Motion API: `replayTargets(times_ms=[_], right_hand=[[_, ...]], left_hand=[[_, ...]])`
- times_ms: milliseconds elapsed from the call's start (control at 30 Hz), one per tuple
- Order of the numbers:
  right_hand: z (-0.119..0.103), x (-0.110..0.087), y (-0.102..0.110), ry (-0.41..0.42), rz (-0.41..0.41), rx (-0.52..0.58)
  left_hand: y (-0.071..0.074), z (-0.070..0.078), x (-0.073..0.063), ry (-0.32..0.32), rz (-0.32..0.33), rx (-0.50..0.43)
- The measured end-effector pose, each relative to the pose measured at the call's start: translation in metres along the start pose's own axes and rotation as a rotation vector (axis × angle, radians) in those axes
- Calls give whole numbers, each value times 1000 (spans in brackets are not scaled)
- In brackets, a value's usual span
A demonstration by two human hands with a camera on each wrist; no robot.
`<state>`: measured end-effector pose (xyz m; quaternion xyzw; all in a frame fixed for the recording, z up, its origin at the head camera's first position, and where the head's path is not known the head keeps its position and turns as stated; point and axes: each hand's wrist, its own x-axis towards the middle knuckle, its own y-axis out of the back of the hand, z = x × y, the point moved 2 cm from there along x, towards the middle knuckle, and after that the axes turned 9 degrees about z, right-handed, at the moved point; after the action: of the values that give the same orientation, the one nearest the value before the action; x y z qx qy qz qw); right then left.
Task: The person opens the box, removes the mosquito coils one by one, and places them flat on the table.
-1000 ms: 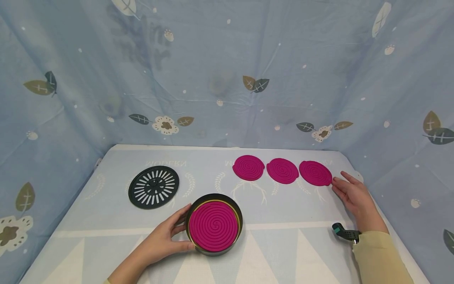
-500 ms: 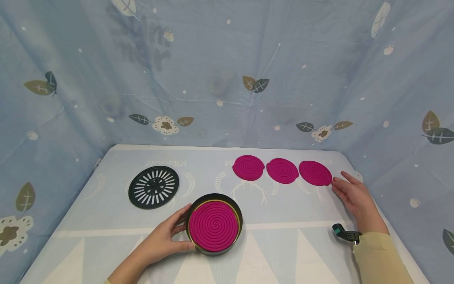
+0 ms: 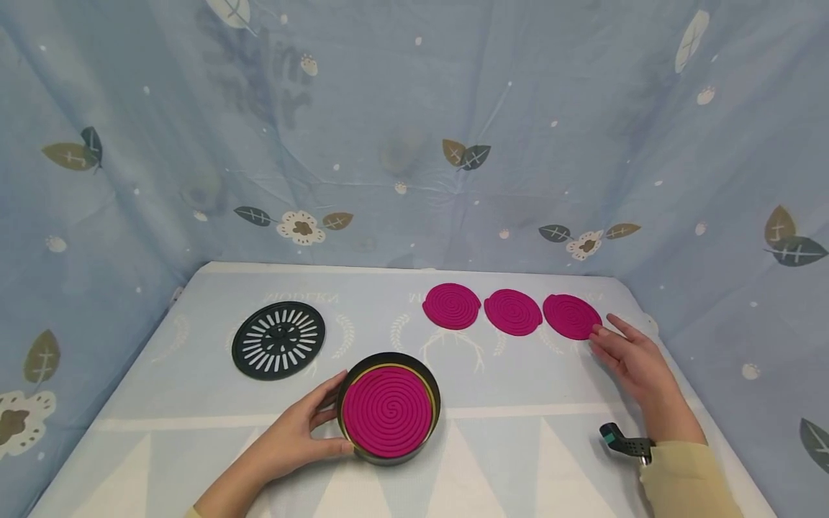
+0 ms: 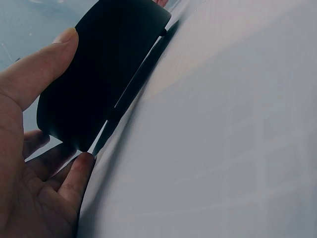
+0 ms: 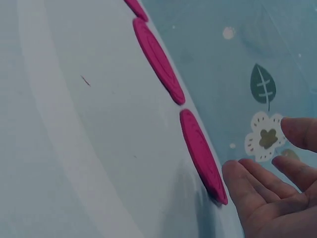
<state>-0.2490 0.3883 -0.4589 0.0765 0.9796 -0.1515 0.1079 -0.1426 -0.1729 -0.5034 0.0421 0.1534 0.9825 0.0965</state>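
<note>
My left hand (image 3: pixel 299 434) grips the side of a round black mosquito coil holder (image 3: pixel 435 424), thumb in front and fingers behind. A magenta mosquito coil (image 3: pixel 388 411) lies inside it, within a yellowish inner ring. In the left wrist view the holder's dark outer wall (image 4: pixel 99 74) stands between thumb and fingers, standing on the table. Fairly straight fingers extend from my right hand (image 3: pixel 636 363), beside the rightmost magenta coil (image 3: pixel 571 316). Its fingertips overlap that coil's right edge in the head view; I cannot tell whether they touch. Two more coils, a middle one (image 3: pixel 513 312) and a left one (image 3: pixel 451 306), complete the row.
A black slotted round lid (image 3: pixel 278 341) lies flat on the table at the left. The patterned tabletop (image 3: pixel 518 381) meets a blue printed curtain (image 3: pixel 388 108) at the back and sides. A small black device (image 3: pixel 624 441) sits at my right wrist.
My right hand has shifted slightly left, bringing its fingertips over the rightmost coil's edge. The whole head view has moved a little. My left hand keeps its grip on the holder.
</note>
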Motion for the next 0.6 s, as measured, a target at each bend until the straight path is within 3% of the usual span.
replayTargets(times_ms=[600], right_hand=[[30, -40, -50, 122, -186, -154]], left_hand=[[0, -1, 0, -3, 3, 17]])
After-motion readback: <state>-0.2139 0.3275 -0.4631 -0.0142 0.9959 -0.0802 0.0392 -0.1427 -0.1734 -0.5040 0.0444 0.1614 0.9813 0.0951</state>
